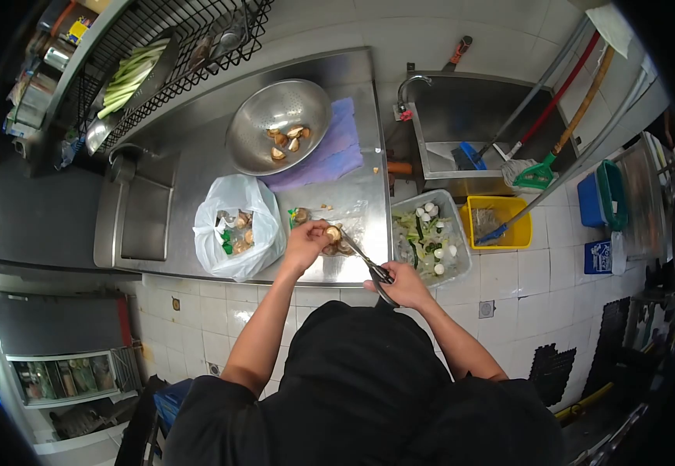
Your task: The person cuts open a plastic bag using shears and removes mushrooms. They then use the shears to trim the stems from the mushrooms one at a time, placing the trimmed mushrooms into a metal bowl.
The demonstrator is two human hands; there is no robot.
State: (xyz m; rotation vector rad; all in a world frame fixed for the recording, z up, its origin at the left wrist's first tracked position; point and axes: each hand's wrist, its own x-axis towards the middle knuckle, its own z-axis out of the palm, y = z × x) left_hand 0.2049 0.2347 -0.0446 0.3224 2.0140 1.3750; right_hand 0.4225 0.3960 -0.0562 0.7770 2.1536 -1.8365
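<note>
My left hand (307,247) pinches a brown mushroom (333,233) over the front of the steel counter. Black-handled scissors (375,268) are gripped in my right hand (406,286), their blades reaching up to the mushroom. Under and beside my fingers lie more brown pieces (344,248), partly hidden. A small green-and-brown bundle (299,216) sits just above my left hand. To the left stands a white plastic bag (219,200), open at the top, with mushrooms (242,220) inside. Farther back, a perforated steel colander (247,116) holds several cut mushroom pieces (294,144).
The colander rests partly on a purple cloth (344,140). Right of the counter is a clear tub (462,247) of vegetable scraps, beside a yellow bucket (525,233). Mops and brooms lean in the deep sink (438,101). A wire rack (198,58) with spring onions (132,78) overhangs the left.
</note>
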